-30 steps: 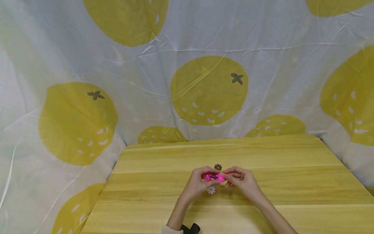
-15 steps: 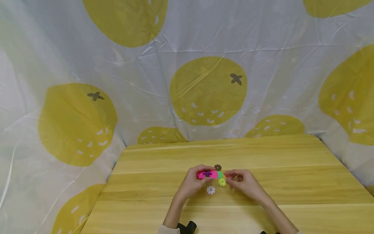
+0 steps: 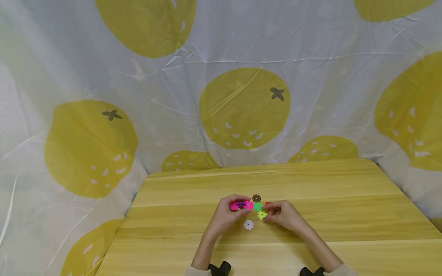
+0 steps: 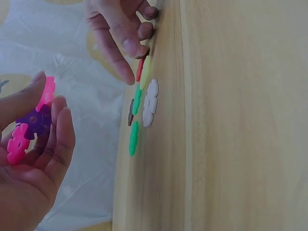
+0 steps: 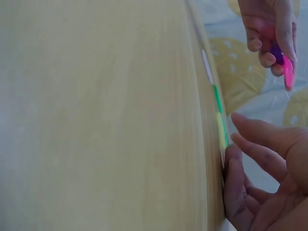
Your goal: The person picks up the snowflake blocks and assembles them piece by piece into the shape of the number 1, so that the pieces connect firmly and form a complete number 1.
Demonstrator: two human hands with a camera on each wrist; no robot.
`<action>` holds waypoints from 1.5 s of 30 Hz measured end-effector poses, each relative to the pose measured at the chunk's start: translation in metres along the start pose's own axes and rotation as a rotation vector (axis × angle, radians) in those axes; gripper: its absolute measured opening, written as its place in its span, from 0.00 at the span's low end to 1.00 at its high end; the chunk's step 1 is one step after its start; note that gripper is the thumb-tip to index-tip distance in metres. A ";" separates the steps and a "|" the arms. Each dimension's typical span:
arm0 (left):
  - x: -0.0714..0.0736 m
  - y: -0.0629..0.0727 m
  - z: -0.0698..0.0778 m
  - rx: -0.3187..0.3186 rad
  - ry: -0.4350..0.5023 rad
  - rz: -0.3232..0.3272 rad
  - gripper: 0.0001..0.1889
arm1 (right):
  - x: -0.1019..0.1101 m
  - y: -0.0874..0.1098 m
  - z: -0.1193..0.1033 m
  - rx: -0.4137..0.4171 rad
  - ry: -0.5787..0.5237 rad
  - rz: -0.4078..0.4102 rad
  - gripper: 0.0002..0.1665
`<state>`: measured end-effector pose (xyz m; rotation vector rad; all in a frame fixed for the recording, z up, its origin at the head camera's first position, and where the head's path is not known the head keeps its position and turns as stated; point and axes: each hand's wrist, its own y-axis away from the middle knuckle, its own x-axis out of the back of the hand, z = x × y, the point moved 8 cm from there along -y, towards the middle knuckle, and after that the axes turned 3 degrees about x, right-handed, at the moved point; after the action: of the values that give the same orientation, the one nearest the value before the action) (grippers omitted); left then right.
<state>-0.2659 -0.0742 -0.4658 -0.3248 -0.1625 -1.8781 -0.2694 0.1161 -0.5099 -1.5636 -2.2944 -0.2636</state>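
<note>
My left hand grips a small chain of notched plastic snowflake discs, two pink with a purple disc joined between them. The chain is held above the table, its pink disc partly wrapped by the fingers. Opposite it, my right hand hovers low at the loose discs, thumb and index finger apart with nothing between them. Its fingertips are right by a yellow disc and a green disc. A red disc is partly covered by that hand.
A brown disc lies behind the green one, and a white disc lies nearer the front. The left wrist view shows a second green disc. The wooden table backs onto a lemon-print cloth.
My hands have moved apart: the left has drawn left with the pink and purple chain. The right has let go of it, uncovering the green and yellow discs.
</note>
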 end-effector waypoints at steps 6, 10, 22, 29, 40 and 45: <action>0.000 0.000 -0.001 0.017 0.007 -0.004 0.18 | -0.003 -0.005 -0.002 0.021 0.085 0.024 0.19; 0.000 0.000 -0.002 0.023 0.011 -0.008 0.18 | -0.003 -0.005 -0.004 0.027 0.134 0.048 0.16; 0.001 0.001 -0.002 0.038 -0.007 -0.011 0.15 | -0.003 0.005 -0.014 -0.010 0.249 0.099 0.18; -0.002 0.001 -0.004 0.048 -0.029 -0.041 0.15 | -0.003 0.010 -0.011 0.023 0.126 0.068 0.14; -0.003 0.003 -0.002 0.019 -0.047 -0.072 0.17 | -0.006 0.009 -0.009 0.038 -0.278 -0.033 0.20; -0.005 0.002 0.000 0.005 -0.048 -0.095 0.17 | -0.003 0.010 -0.014 0.077 -0.337 -0.016 0.22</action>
<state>-0.2627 -0.0705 -0.4678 -0.3651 -0.2183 -1.9639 -0.2562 0.1126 -0.4985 -1.6552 -2.5322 0.0925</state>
